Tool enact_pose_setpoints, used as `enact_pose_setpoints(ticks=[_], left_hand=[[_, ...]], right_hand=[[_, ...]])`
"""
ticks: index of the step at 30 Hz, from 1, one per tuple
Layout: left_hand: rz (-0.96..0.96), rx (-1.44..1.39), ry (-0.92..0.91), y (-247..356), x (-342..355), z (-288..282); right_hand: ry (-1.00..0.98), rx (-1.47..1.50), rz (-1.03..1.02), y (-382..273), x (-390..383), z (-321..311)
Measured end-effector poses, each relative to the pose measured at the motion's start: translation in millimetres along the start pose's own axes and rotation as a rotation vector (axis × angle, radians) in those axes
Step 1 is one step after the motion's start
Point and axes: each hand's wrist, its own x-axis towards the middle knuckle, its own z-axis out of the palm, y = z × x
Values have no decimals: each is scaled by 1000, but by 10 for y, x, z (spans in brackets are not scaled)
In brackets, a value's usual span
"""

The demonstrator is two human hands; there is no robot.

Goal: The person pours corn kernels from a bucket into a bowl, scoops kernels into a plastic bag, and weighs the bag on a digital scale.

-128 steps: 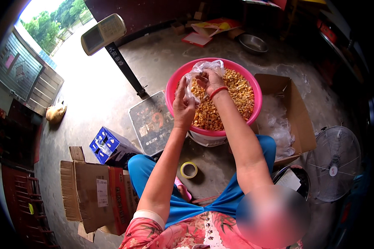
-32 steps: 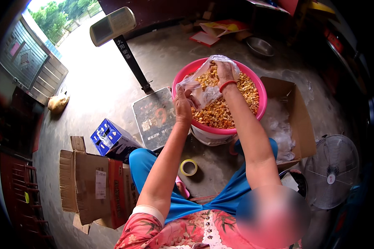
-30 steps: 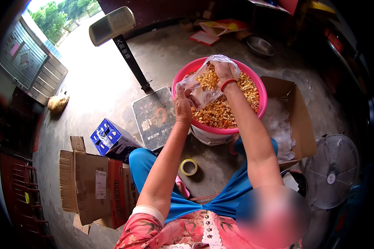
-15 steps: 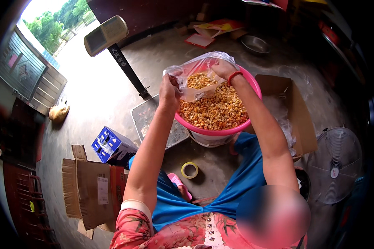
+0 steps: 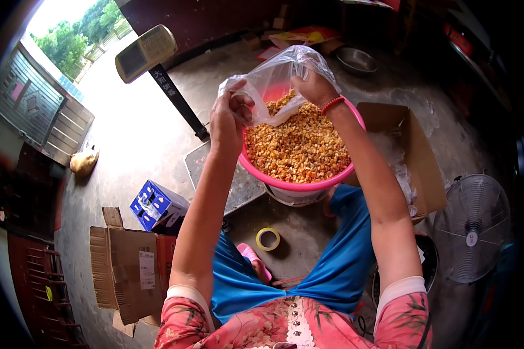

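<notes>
A clear plastic bag [image 5: 273, 78] is stretched between my hands above a pink basin [image 5: 308, 187] heaped with yellow-orange corn kernels [image 5: 300, 152]. My left hand [image 5: 229, 116] has its thumb and curled fingers on the bag's left edge, over the basin's left rim. On the far right side my right hand [image 5: 315, 87], with a red bracelet at the wrist, grips the bag's edge. Between them the mouth gapes, and kernels show behind the near film. Whether those lie inside the bag or behind it, I cannot tell. The basin rests on a white bucket [image 5: 294, 196].
A platform scale [image 5: 244, 189] with a display on a post [image 5: 147, 53] stands left of the basin. An open carton [image 5: 422, 157] and a fan [image 5: 471, 232] are at right. Yellow tape [image 5: 268, 239] lies near my foot; blue [image 5: 157, 205] and brown boxes [image 5: 131, 273] sit left.
The bag has risen and spread wider. My left hand has moved left and up with its edge, and my right hand has lifted slightly. More kernels show beneath.
</notes>
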Motion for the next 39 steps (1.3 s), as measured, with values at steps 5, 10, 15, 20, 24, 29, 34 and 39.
enact_pose_setpoints(ticks=[5, 10, 15, 20, 24, 29, 34, 39], left_hand=[[-29, 112, 8, -232, -287, -66], [13, 215, -24, -213, -391, -38], [62, 267, -40, -169, -389, 156], [1, 332, -78, -102, -489, 283], [87, 362, 8, -137, -449, 308], [132, 369, -5, -101, -412, 299], [17, 365, -97, -79, -377, 220], [164, 628, -83, -132, -407, 313]], right_hand=[[-301, 243, 139, 59, -306, -142], [-685, 551, 594, -328, -604, -334], [-298, 868, 815, -126, -800, -307], [-133, 1091, 864, -169, -657, -512], [-712, 630, 790, -329, -656, -595], [-309, 895, 855, -237, -742, -438], [30, 1143, 895, -234, -563, -509], [-384, 797, 911, -179, -661, -640]])
